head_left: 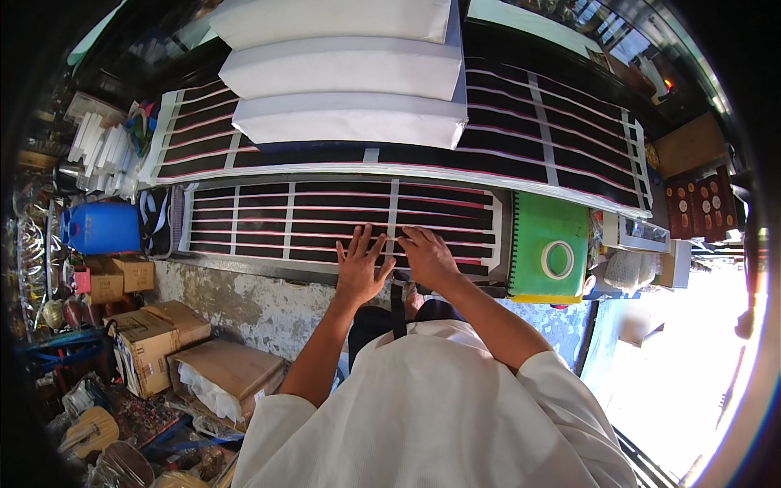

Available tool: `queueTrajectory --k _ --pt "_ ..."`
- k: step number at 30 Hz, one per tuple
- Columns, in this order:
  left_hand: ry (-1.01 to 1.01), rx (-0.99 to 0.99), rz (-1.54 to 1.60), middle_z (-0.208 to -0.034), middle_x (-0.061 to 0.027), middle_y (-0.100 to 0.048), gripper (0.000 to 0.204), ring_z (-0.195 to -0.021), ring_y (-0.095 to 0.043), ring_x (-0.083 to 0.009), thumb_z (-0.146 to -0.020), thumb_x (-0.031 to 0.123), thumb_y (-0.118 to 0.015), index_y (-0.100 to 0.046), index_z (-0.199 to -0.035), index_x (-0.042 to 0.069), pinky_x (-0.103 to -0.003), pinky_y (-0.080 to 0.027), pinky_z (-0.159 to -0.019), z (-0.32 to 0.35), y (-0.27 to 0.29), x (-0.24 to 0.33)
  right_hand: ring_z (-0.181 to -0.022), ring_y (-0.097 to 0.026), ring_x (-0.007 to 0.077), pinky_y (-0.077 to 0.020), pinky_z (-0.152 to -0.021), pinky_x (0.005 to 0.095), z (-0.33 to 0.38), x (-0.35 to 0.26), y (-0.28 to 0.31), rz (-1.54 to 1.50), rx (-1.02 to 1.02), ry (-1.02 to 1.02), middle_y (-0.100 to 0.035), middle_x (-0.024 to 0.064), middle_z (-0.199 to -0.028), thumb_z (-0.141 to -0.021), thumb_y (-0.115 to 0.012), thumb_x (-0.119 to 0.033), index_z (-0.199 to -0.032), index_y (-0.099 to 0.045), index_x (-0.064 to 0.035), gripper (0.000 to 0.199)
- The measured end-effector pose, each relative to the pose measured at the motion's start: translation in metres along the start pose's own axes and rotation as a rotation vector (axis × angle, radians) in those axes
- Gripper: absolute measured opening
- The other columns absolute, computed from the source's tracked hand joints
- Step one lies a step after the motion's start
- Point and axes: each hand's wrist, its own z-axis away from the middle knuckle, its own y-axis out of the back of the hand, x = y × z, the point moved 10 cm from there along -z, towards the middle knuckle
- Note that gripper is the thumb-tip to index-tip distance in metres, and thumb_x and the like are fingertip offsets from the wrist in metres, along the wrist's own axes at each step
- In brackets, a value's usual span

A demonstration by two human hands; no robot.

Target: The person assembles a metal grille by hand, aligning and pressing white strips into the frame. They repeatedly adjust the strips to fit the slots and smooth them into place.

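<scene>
Starting at the far left, we pass a blue plastic drum (102, 227), smooth and rounded, and below it a cluster of brown cardboard boxes (154, 335), matte and creased, on the floor by a rough, flaking concrete wall (260, 305).

On the desk (244, 266) lies the thing under our hands: a wide black sheet (285, 220) crossed by thin pink lines and white strips in a grid. We judge it thin, light and limp, likely to sag or crease if lifted by one corner; it seems best taken at two edges, or slid flat.

Our left hand (360, 268) rests palm down on its near edge, fingers (359, 241) spread wide. Our right hand (426, 254) lies just beside it, also flat, fingers close together and pressing the sheet, pinching nothing.

Above, stacked white slabs (346, 69) sit on a second striped sheet (561, 130); they look stiff and blocky. To the right, a green spiral-bound pad (533, 236) carries a white tape roll (558, 259), hard and ring-shaped.
</scene>
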Motion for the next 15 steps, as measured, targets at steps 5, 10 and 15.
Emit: queueTrajectory --k 5,10,15 --pt "-0.018 0.012 -0.011 -0.178 -0.0172 -0.040 0.064 -0.169 -0.031 -0.0386 -0.110 0.058 -0.063 -0.063 -0.160 0.017 -0.084 -0.022 -0.125 -0.0003 0.0022 -0.0010 -0.149 -0.055 0.0325 -0.0499 -0.121 0.0514 0.0002 -0.0035 -0.0024 0.064 -0.029 -0.020 -0.061 0.0137 -0.156 -0.094 -0.074 -0.011 -0.138 -0.075 -0.0051 0.045" --pt "-0.053 0.066 -0.026 -0.178 -0.0164 -0.042 0.061 -0.168 -0.034 -0.0377 -0.111 0.054 -0.063 -0.063 -0.159 0.017 -0.083 -0.023 -0.126 0.0019 0.0043 0.0050 -0.150 -0.054 0.0323 -0.0490 -0.122 0.0510 0.0001 -0.0059 -0.0022 0.075 -0.034 -0.042 -0.060 0.0141 -0.157 -0.093 -0.075 -0.013 -0.140 -0.073 -0.0053 0.047" --pt "-0.035 0.025 -0.060 -0.177 -0.0151 -0.044 0.057 -0.166 -0.038 -0.0363 -0.113 0.050 -0.063 -0.064 -0.159 0.016 -0.081 -0.024 -0.127 0.0009 -0.0004 0.0015 -0.150 -0.054 0.0326 -0.0478 -0.122 0.0510 0.0026 -0.0049 -0.0045 0.083 -0.049 -0.036 -0.059 0.0143 -0.158 -0.096 -0.074 -0.013 -0.143 -0.070 -0.0046 0.049"
